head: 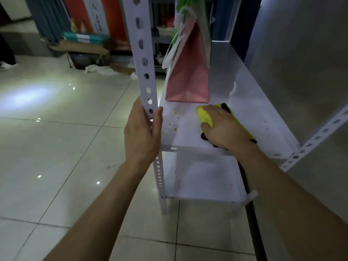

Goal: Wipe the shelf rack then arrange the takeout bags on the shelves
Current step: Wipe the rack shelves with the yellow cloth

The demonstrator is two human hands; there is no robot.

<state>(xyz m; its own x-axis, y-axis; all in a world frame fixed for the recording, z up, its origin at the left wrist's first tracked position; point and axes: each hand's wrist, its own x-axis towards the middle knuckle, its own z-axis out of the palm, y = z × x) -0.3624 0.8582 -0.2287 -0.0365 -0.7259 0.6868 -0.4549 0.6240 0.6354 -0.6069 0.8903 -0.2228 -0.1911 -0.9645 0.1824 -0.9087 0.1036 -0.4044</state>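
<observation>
A white metal shelf rack (250, 113) stands before me on the tiled floor. My left hand (142, 132) grips its perforated front left post (141, 48). My right hand (224, 127) presses a yellow and black cloth (204, 114) onto the middle shelf, fingers curled over the cloth's front edge. A pink takeout bag (188, 80) with white handles stands upright at the back of the same shelf, just beyond the cloth. A green bag (183, 4) shows behind it, mostly hidden. Brown specks (174, 119) dot the shelf's left side. The lower shelf (205, 179) holds no bags.
A second perforated post (316, 138) slants at the right front, beside a grey wall. Cardboard, a dark box and a crumpled plastic sheet (101, 69) lie on the floor at the back left. Glossy floor tiles (56, 147) stretch to my left.
</observation>
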